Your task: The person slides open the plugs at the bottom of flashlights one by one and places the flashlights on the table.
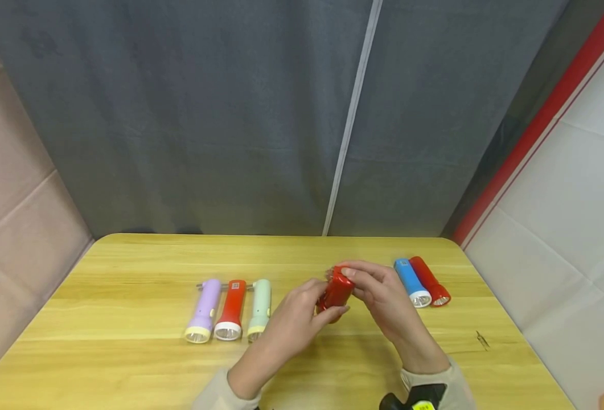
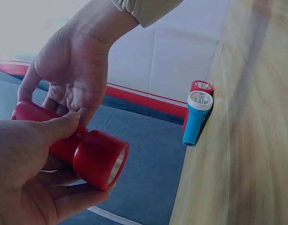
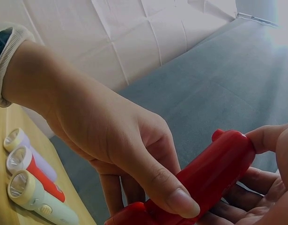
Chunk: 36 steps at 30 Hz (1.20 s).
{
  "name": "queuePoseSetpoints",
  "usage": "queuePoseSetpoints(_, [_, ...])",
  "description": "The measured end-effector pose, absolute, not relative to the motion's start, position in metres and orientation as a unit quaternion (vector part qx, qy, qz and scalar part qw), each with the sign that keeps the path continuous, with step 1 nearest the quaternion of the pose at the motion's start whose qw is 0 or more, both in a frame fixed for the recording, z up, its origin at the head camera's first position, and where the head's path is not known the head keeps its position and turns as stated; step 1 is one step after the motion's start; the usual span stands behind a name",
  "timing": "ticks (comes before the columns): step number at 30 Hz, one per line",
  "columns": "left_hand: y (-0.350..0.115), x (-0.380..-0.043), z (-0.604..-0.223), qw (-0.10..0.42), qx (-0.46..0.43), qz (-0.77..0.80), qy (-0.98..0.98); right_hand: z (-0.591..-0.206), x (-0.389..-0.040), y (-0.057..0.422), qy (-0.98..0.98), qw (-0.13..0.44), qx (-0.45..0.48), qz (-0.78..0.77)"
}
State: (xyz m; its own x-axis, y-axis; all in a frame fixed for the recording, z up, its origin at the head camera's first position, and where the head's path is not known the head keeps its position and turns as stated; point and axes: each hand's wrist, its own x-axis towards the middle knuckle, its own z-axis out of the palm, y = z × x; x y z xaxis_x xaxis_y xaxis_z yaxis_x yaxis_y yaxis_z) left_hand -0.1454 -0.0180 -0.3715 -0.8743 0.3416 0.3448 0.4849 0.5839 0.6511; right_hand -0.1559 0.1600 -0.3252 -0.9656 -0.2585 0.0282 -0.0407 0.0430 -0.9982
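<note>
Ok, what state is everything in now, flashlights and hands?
Held red flashlight: raised off the table, no glow visible
Left hand: gripping that flashlight
Right hand: holding its tail end
Purple flashlight: lying down, no glow
White-rimmed red flashlight: lying down, no glow
Green flashlight: lying down, no glow
Blue flashlight: lying down, no glow
Far-right red flashlight: lying beside the blue one, no glow

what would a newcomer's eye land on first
Probably the red flashlight, held by the left hand and right hand above the table. Next, on the left, come a purple flashlight, white-rimmed red one and mint one in a row, then a blue flashlight and plain red one on the right.
</note>
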Motion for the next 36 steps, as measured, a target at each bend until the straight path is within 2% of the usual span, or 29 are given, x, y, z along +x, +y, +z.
queuePoseSetpoints(36, [-0.0167, -0.1462, -0.371, 0.061, -0.236, -0.404, -0.882, -0.3261, -0.1576, 0.1619, 0.718, 0.096, -0.091, -0.683])
